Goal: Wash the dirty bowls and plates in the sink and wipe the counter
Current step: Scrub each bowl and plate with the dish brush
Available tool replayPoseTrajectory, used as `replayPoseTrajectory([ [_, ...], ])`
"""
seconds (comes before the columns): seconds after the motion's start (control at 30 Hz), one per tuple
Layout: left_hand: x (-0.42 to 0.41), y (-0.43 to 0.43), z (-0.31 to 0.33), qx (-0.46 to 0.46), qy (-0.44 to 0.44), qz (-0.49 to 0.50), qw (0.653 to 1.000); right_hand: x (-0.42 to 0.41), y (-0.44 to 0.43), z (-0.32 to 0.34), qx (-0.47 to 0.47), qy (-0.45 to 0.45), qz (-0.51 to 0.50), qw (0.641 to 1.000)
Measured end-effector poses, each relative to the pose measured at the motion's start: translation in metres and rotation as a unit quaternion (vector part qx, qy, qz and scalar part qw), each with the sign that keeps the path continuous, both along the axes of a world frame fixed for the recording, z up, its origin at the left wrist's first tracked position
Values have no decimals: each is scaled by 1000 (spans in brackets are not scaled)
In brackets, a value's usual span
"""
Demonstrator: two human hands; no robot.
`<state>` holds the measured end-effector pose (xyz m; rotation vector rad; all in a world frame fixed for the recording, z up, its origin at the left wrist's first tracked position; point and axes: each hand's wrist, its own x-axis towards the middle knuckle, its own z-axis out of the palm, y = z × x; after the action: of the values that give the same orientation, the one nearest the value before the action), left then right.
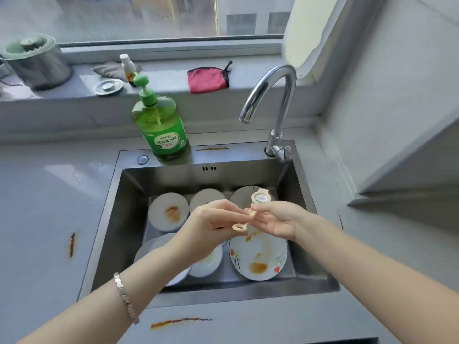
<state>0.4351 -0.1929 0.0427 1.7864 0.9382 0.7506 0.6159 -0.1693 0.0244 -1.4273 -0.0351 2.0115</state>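
Note:
Both my hands hover over the steel sink [109, 219]. My left hand [211, 224] pinches the lower end of a beige strap-like piece [239, 227] with a ring at its tip. My right hand [275, 219] holds the same item's upper end, a round beige cap [259, 197]. Below lie several dirty dishes: a white bowl with an orange stain [169, 212], another bowl [206, 198], a flower-patterned plate with sauce [258, 259], and more white plates [206, 265] partly hidden by my left arm.
A green dish-soap pump bottle [162, 127] stands on the sink's back rim, with the faucet [273, 100] to its right. A pink cloth [207, 79], a small spray bottle [128, 68], a drain lid [109, 86] and a metal pot [37, 60] sit on the sill. Brown smears [72, 244] mark the counter.

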Motion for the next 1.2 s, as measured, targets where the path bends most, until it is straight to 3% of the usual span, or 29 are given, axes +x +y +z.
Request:
replayPoseTrajectory([
  [0.1,-5,0,-21,-114,19,15,993,1,-2,-17,-17,-48,35,998],
  [0.17,-16,3,-39,-206,68,84,972,7,-8,-35,-15,-140,96,985],
  [0.23,-36,7,-70,-271,129,159,941,17,-17,-57,30,-300,204,931],
  [0.3,-62,7,-101,-314,206,205,904,22,-25,-74,101,-417,318,846],
  [0.37,-88,3,-125,-339,264,253,867,18,-32,-81,140,-451,390,790],
  [0.47,-123,-6,-147,-364,321,317,815,3,-35,-85,158,-454,429,764],
  [0.53,-141,-9,-159,-376,344,316,800,-11,-35,-90,175,-457,441,753],
  [0.63,-160,-7,-180,-410,362,271,793,-34,-30,-95,207,-449,439,751],
  [0.87,-170,11,-193,-521,244,278,769,-66,-25,-97,209,-435,432,762],
  [1.03,-178,12,-185,-497,220,255,800,-69,-28,-97,201,-428,394,788],
  [1.2,-170,10,-146,-446,178,224,848,-72,-28,-92,190,-415,288,842],
])
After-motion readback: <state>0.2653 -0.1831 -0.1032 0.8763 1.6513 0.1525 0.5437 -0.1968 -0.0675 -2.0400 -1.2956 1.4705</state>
